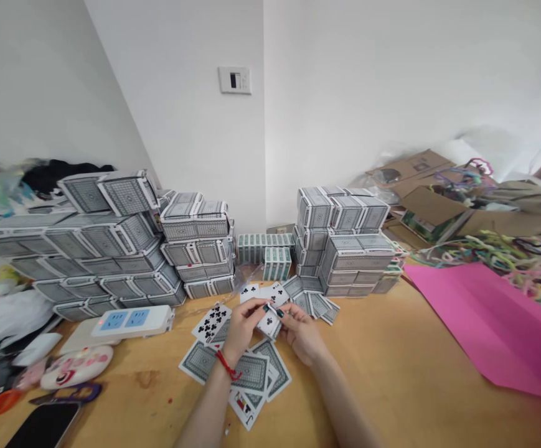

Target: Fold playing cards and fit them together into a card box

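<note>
My left hand [241, 328] and my right hand [302, 335] meet over the wooden table [391, 379], and both pinch a small stack of playing cards [270, 322] with a club face showing. A red string circles my left wrist. Loose cards [251, 372] lie under and around my hands, some face down with a grey patterned back, some face up such as a club card [211, 322]. More cards [314, 303] are spread just beyond my right hand.
Stacks of grey patterned card boxes stand at the back left [111, 249] and back right [345, 242]. A white power strip [132, 321], a phone [41, 426] and small clutter lie at left. Pink paper [480, 323], cardboard boxes [438, 205] and coloured strips sit at right.
</note>
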Demonstrator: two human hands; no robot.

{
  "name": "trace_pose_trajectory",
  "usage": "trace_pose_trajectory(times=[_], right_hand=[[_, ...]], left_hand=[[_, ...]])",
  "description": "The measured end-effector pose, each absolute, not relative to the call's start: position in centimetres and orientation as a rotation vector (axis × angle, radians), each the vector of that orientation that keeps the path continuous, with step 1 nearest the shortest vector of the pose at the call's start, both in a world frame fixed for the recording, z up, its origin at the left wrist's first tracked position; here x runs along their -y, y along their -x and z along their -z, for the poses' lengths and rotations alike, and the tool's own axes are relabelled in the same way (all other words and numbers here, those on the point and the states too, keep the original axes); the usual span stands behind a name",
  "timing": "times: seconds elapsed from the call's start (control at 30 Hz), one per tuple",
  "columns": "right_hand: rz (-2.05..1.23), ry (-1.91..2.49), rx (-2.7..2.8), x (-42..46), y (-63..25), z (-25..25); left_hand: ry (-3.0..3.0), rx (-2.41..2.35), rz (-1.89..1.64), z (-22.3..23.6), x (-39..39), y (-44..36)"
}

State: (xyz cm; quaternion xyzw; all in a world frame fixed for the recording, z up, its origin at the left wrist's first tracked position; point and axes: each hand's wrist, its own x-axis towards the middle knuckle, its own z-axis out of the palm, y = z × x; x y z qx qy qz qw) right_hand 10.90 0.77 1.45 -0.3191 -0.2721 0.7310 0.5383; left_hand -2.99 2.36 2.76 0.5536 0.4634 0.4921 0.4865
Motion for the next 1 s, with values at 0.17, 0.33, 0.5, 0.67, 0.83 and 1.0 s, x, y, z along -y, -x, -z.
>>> trace_pose_trajectory(times=[0.17, 0.33, 0.5, 0.67, 0.83, 1.0], right_hand=[[-1.518, 0.836, 0.688, -0.8, -9.6, -0.9], [-1.457, 0.886, 0.781, -0.7, -9.4, -0.7], [-1.426, 0.912, 0.805, -0.8, -9.5, -0.5], [-1.421, 0.931, 0.831, -0.8, -9.6, -0.4], [-1.388, 0.944, 0.865, -0.9, -9.5, -0.4], [-1.338, 0.965, 0.893, -0.7, -9.7, -0.8]], left_hand=[[-1.367, -1.136, -1.239, -2.4, -2.1, 1.9], [-1.37, -1.271, -1.265, -2.4, -2.0, 0.9], [-1.397, -1.283, -1.258, -2.5, -2.0, 1.1], [-1.437, -1.259, -1.253, -2.2, -2.1, 1.1], [-1.452, -1.276, -1.243, -2.0, -2.0, 1.0], [-1.432, -1.267, -1.241, -2.0, -2.1, 1.0]])
